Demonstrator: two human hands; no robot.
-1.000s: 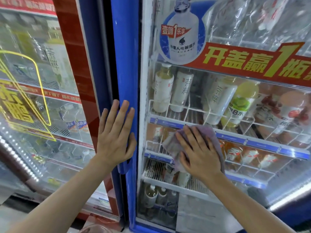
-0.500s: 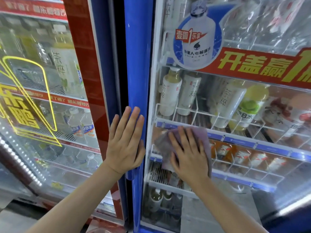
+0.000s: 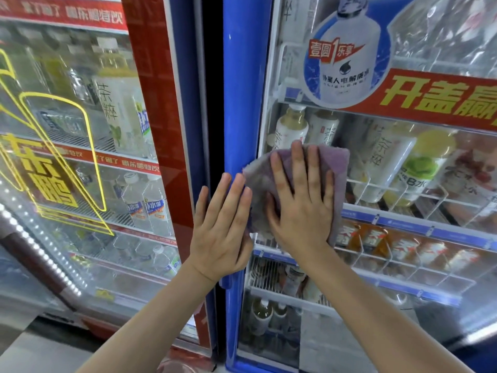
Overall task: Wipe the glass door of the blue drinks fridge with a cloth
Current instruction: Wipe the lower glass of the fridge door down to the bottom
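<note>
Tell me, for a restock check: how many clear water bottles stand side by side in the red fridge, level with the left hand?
2: one water bottle on the left, another touching its right side. More may sit hidden behind them.

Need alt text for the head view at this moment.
The right hand presses a purple cloth flat on the blue fridge's glass door, near its left edge. The left hand rests flat on the blue frame beside it.
</note>
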